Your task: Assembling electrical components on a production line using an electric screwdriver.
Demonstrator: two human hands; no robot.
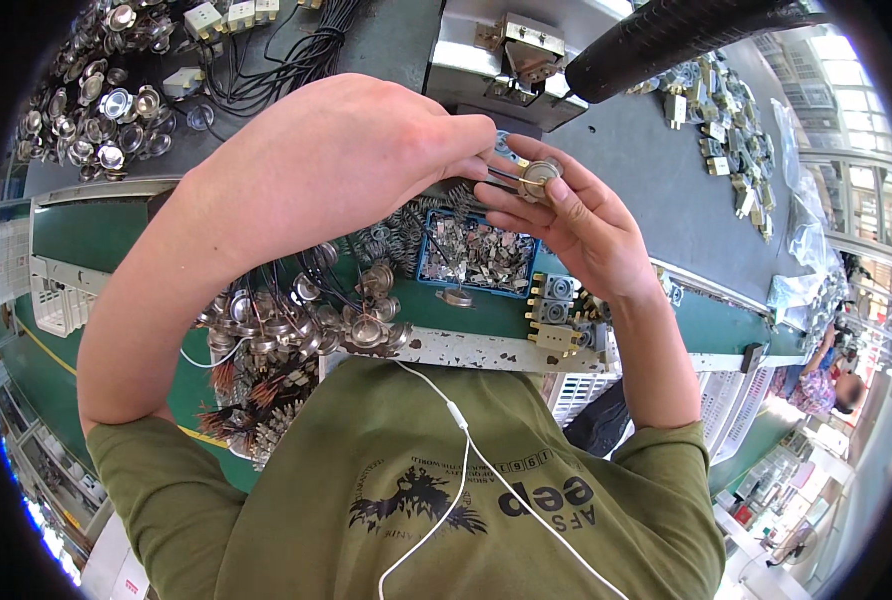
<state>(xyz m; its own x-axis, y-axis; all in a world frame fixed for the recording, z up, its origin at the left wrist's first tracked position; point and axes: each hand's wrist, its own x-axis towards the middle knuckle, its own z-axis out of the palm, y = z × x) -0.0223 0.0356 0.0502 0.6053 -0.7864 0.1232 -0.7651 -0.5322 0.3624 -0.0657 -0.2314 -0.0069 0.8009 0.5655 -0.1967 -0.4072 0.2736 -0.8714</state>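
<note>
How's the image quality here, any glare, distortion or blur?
Head view: fisheye distortion bows the workbench's chipped front edge, corners black; head view: glare washes out the windows at upper right; head view: metal cups at upper left glint; head view: the round metal part in the right hand looks fairly sharp.

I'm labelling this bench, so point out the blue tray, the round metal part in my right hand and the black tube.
Blue tray (496, 292), head view: near rim.
Round metal part (540, 171), head view: its face.
Black tube (671, 40), head view: its outer side.
</note>
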